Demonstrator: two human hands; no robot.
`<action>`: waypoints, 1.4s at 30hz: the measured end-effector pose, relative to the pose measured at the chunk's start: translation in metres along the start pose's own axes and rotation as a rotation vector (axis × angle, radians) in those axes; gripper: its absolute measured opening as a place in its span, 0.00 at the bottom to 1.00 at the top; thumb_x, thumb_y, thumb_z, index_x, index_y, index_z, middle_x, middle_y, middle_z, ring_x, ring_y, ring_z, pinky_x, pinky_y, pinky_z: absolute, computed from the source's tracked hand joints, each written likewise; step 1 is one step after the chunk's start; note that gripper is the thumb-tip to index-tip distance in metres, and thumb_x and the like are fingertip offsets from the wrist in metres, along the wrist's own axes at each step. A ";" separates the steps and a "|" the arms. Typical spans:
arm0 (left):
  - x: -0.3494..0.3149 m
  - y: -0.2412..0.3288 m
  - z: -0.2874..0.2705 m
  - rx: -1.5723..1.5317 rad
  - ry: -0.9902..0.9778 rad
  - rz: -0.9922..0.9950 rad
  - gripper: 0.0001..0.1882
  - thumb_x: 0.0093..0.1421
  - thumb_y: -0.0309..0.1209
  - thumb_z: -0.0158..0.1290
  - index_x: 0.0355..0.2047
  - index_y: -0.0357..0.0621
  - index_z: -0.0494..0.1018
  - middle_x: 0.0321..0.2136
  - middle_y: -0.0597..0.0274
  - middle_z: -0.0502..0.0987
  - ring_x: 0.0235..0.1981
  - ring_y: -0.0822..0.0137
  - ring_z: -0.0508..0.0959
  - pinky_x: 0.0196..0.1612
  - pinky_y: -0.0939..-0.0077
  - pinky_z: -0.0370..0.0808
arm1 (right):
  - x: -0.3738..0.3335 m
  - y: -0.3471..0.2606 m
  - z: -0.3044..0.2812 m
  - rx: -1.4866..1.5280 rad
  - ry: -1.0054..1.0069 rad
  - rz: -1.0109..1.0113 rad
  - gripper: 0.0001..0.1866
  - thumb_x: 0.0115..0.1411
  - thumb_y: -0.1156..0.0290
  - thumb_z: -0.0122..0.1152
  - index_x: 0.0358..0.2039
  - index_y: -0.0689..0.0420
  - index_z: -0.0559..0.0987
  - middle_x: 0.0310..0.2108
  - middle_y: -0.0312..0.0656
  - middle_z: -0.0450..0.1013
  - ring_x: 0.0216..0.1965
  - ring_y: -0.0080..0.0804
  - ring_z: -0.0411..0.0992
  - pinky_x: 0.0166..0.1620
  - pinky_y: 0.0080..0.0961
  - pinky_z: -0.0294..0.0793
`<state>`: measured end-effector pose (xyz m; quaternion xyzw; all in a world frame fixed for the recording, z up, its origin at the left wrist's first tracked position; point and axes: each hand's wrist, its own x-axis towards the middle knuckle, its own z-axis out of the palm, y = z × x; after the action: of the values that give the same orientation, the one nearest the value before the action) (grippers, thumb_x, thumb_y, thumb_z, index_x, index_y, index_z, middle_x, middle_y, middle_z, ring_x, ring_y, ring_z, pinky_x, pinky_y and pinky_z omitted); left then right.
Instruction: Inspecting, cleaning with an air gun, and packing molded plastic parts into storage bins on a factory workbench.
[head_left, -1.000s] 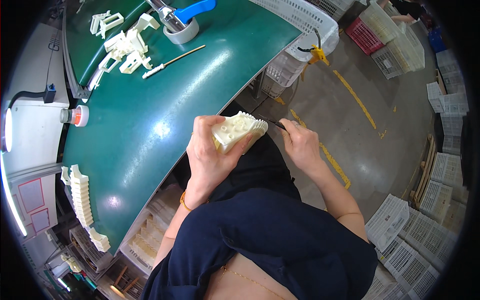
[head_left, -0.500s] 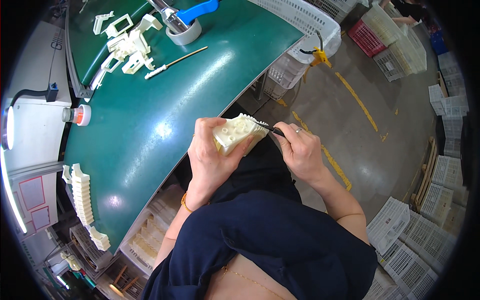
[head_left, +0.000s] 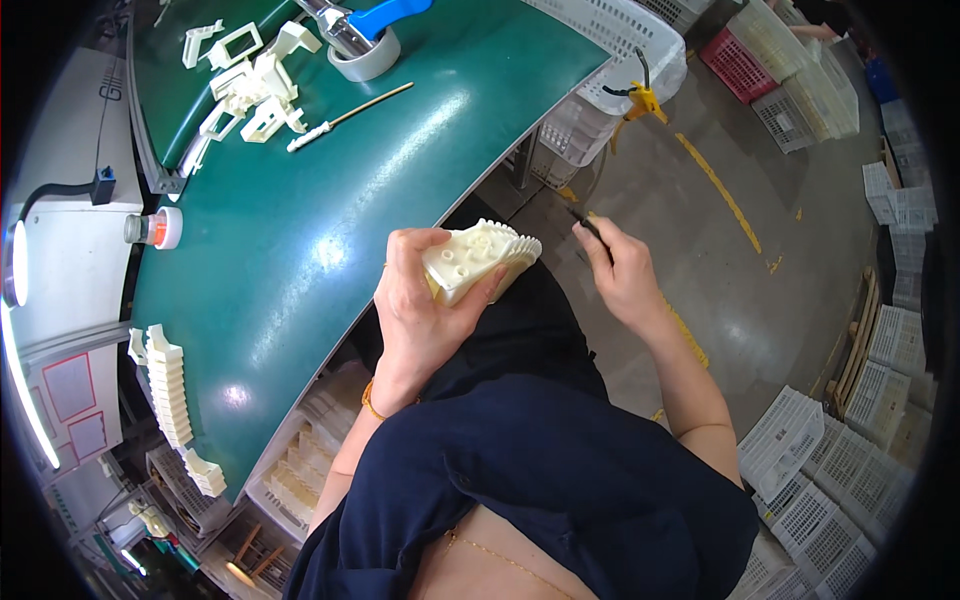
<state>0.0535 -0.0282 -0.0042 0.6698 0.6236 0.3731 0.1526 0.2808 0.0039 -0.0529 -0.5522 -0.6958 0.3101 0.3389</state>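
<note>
My left hand (head_left: 424, 290) grips a cream plastic part (head_left: 470, 258) over my lap, just off the table's edge. The part has round bosses on its upper face and a row of ridges like teeth along its right side. To the right, apart from the part, my right hand (head_left: 625, 265) is closed round a slim black knife-like tool (head_left: 588, 226). Its tip points up and to the left, and most of its handle is hidden in my fingers.
On the green table (head_left: 290, 220) lie a pile of cream plastic pieces (head_left: 262, 85), a wooden stick (head_left: 365, 105), a tape roll (head_left: 366, 62) holding a blue-handled tool (head_left: 388, 18), and a row of stacked cream parts (head_left: 168, 385). Yellow cutters (head_left: 645, 100) hang on a white crate (head_left: 585, 125).
My right hand has drawn the black tool away from the ridged edge, to the right and slightly up. My left hand still holds the cream part in nearly the same place.
</note>
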 end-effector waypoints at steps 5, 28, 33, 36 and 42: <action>-0.004 -0.002 -0.003 -0.022 -0.010 -0.021 0.29 0.44 0.33 0.68 0.41 0.40 0.63 0.31 0.55 0.74 0.32 0.60 0.78 0.36 0.70 0.74 | -0.009 0.040 0.018 0.341 -0.137 0.399 0.15 0.66 0.62 0.49 0.32 0.63 0.72 0.17 0.34 0.64 0.17 0.23 0.61 0.22 0.22 0.62; -0.012 0.004 0.004 -0.037 -0.012 -0.074 0.30 0.46 0.31 0.67 0.44 0.41 0.61 0.38 0.54 0.73 0.39 0.63 0.74 0.43 0.71 0.71 | -0.031 0.109 0.053 0.098 -0.559 0.494 0.25 0.59 0.52 0.52 0.25 0.66 0.79 0.22 0.56 0.73 0.30 0.52 0.74 0.35 0.41 0.70; -0.012 0.005 0.004 -0.038 -0.012 -0.083 0.30 0.46 0.31 0.67 0.44 0.41 0.61 0.38 0.54 0.73 0.40 0.64 0.74 0.44 0.72 0.71 | -0.020 0.082 0.040 -0.026 -0.410 0.509 0.24 0.60 0.54 0.51 0.25 0.66 0.78 0.21 0.56 0.72 0.28 0.52 0.73 0.33 0.40 0.70; -0.011 0.007 0.005 -0.042 -0.016 -0.088 0.30 0.46 0.31 0.67 0.44 0.42 0.61 0.38 0.55 0.72 0.40 0.64 0.74 0.44 0.72 0.70 | -0.023 0.079 0.040 -0.078 -0.431 0.473 0.23 0.60 0.55 0.52 0.25 0.66 0.78 0.20 0.56 0.72 0.27 0.51 0.73 0.32 0.40 0.70; -0.012 0.009 0.006 -0.058 -0.017 -0.090 0.30 0.46 0.31 0.67 0.44 0.42 0.61 0.39 0.55 0.72 0.41 0.64 0.73 0.45 0.72 0.70 | -0.022 0.086 0.034 0.099 -0.610 0.526 0.24 0.59 0.55 0.52 0.22 0.66 0.78 0.17 0.54 0.71 0.23 0.49 0.72 0.31 0.38 0.70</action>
<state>0.0652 -0.0390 -0.0059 0.6396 0.6406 0.3780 0.1942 0.3051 -0.0022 -0.1447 -0.5771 -0.5837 0.5687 0.0523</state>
